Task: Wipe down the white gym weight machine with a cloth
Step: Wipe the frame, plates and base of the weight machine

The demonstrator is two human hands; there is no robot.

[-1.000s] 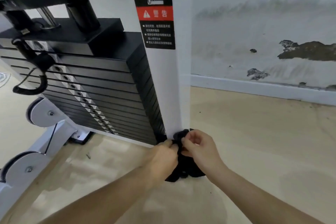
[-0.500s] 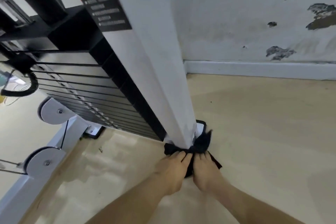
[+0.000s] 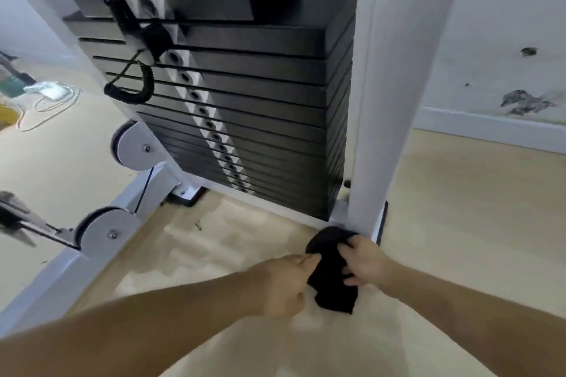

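Observation:
The white weight machine's upright post (image 3: 398, 101) rises at the centre right, with the black weight stack (image 3: 245, 95) to its left. A black cloth (image 3: 329, 266) is bunched on the floor at the foot of the post, its top edge touching the post's base. My left hand (image 3: 284, 285) pinches the cloth's left side. My right hand (image 3: 364, 260) grips the cloth's right side, fingers curled into it. Both hands are low, just in front of the post.
White pulleys (image 3: 134, 147) and the machine's white base rail (image 3: 61, 278) run along the left. A coiled black cord (image 3: 134, 92) hangs from the stack's pin. Cables and small objects (image 3: 49, 92) lie on the floor at far left. A stained wall with a white skirting board (image 3: 490, 128) stands at the right.
The view has swung left, so the weight stack now shows head-on. The cloth, wrapped round the post's foot before, now sits bunched between my hands, slightly nearer me.

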